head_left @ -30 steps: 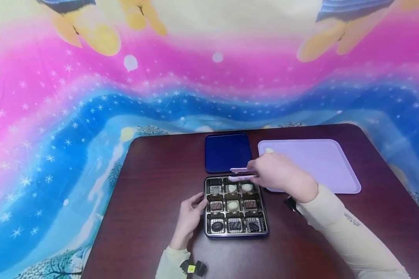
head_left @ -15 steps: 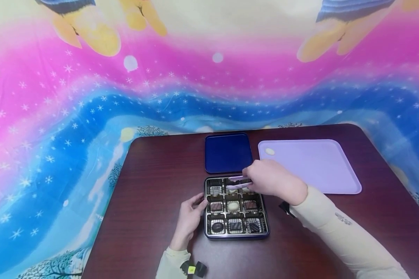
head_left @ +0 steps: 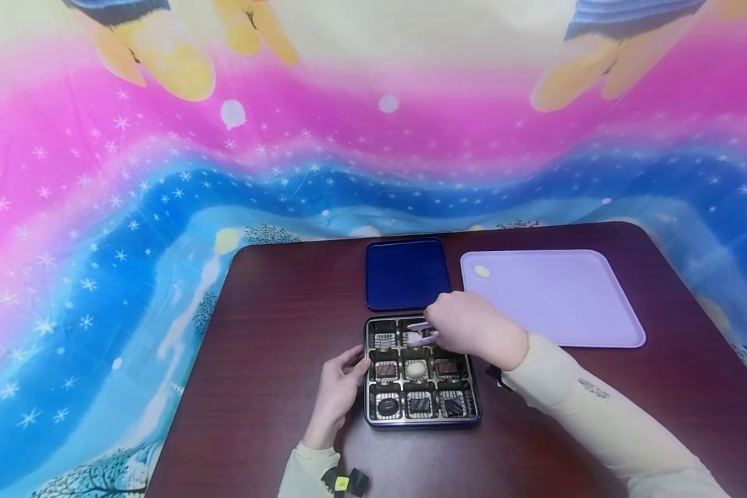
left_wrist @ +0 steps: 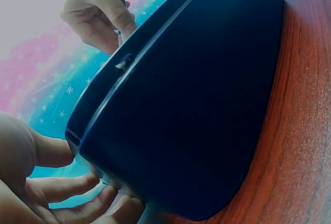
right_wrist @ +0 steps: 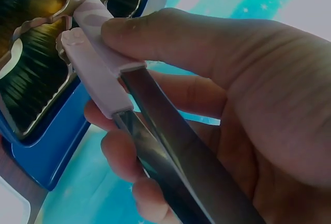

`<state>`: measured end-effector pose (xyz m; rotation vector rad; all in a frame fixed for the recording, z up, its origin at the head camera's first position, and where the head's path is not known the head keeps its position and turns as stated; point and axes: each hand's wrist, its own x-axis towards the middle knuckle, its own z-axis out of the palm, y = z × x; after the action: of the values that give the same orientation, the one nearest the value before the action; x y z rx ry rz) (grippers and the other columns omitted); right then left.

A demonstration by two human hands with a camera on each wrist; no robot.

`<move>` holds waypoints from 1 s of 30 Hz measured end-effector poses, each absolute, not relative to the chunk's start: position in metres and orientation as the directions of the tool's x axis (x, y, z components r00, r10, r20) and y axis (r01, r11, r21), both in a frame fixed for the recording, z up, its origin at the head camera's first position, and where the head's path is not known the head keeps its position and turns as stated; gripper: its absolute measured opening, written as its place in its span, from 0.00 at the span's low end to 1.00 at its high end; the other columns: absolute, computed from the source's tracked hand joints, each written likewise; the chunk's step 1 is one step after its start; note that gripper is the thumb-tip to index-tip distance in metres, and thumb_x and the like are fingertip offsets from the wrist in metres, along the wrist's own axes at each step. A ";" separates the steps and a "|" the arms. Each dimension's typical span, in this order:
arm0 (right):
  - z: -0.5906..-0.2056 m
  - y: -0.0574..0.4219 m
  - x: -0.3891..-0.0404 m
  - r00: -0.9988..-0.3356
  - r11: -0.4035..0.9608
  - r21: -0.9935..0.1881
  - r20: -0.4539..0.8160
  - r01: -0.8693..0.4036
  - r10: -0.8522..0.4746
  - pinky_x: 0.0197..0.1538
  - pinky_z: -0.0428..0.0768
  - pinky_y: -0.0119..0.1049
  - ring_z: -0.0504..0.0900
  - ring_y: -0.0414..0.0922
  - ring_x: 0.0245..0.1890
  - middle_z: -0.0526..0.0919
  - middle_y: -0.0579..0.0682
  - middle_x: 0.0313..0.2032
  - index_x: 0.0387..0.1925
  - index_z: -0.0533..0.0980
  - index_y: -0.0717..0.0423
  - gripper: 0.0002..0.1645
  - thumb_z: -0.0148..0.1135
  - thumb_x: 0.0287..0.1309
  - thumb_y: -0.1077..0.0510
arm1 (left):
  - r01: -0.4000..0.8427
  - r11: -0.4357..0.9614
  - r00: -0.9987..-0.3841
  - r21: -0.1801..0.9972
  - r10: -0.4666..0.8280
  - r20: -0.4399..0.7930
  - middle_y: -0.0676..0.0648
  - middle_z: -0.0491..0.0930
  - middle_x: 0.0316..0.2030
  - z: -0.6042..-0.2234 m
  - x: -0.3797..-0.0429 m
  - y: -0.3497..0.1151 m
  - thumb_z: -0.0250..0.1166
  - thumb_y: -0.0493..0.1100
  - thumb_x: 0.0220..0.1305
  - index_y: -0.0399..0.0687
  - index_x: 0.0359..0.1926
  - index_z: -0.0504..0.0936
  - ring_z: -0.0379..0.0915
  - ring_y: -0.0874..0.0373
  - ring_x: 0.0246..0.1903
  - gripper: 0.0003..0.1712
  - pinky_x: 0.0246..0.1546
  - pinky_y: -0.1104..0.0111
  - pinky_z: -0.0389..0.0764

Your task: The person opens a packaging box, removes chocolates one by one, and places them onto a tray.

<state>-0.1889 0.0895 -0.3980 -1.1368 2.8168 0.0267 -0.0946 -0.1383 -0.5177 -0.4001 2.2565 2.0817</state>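
A square chocolate tin (head_left: 422,423) with a nine-compartment insert sits on the table. My left hand (head_left: 335,391) rests at its left side, thumb at the rim and fingertips against the dark blue wall in the left wrist view. With my right hand (head_left: 469,328) I hold metal tongs (right_wrist: 191,157) with lilac tips, thumb on one arm and fingers along the other. The tips reach into the back-middle compartment, right at a white chocolate (head_left: 414,337). My right hand covers the back-right compartment. A pale oval chocolate (head_left: 416,369) sits in the centre, dark pieces around it.
The blue lid (head_left: 407,274) lies behind the tin. To its right is a lilac tray (head_left: 573,297) with one white oval piece (head_left: 481,271) at its back-left corner. A patterned cloth (head_left: 348,152) hangs behind the dark wooden table (head_left: 274,318).
My right hand has moved left and toward me, lowering the tongs from above the tin's back edge into the back-middle compartment. My left hand and the tin stay in place.
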 end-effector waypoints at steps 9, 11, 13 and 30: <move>-0.400 0.076 -0.185 -0.725 0.726 0.040 -0.105 -0.687 -0.680 0.19 0.78 0.46 0.77 0.48 0.19 0.79 0.48 0.20 0.19 0.78 0.49 0.10 0.71 0.46 0.63 | -0.210 0.058 -0.968 0.976 -0.154 -0.199 0.29 0.79 0.56 -0.516 -0.094 -0.138 0.62 0.33 0.70 0.24 0.63 0.74 0.81 0.48 0.44 0.24 0.37 0.70 0.84; -0.400 0.074 -0.184 -0.727 0.726 0.054 -0.107 -0.685 -0.678 0.20 0.79 0.47 0.78 0.48 0.20 0.80 0.48 0.21 0.19 0.78 0.49 0.10 0.71 0.48 0.63 | -0.209 0.055 -0.968 0.976 -0.151 -0.199 0.29 0.79 0.56 -0.516 -0.094 -0.138 0.62 0.33 0.70 0.24 0.63 0.74 0.81 0.48 0.44 0.24 0.38 0.70 0.85; -0.401 0.071 -0.183 -0.728 0.726 0.062 -0.105 -0.685 -0.678 0.20 0.79 0.48 0.79 0.49 0.20 0.81 0.49 0.22 0.19 0.78 0.49 0.10 0.70 0.49 0.63 | -0.210 0.055 -0.968 0.976 -0.149 -0.199 0.29 0.79 0.56 -0.516 -0.094 -0.138 0.62 0.33 0.70 0.24 0.63 0.74 0.81 0.47 0.45 0.24 0.38 0.70 0.85; -0.404 0.056 -0.182 -0.724 0.717 0.101 -0.095 -0.689 -0.683 0.20 0.80 0.47 0.78 0.47 0.19 0.81 0.48 0.19 0.19 0.80 0.49 0.14 0.76 0.51 0.51 | -0.211 0.054 -0.968 0.976 -0.147 -0.201 0.29 0.79 0.56 -0.516 -0.095 -0.138 0.62 0.34 0.70 0.24 0.63 0.73 0.81 0.47 0.45 0.24 0.38 0.68 0.85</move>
<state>-0.1824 0.0557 -0.4044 -1.1454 2.8642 0.1997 -0.0946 -0.1384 -0.5164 -0.3825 2.2458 2.0942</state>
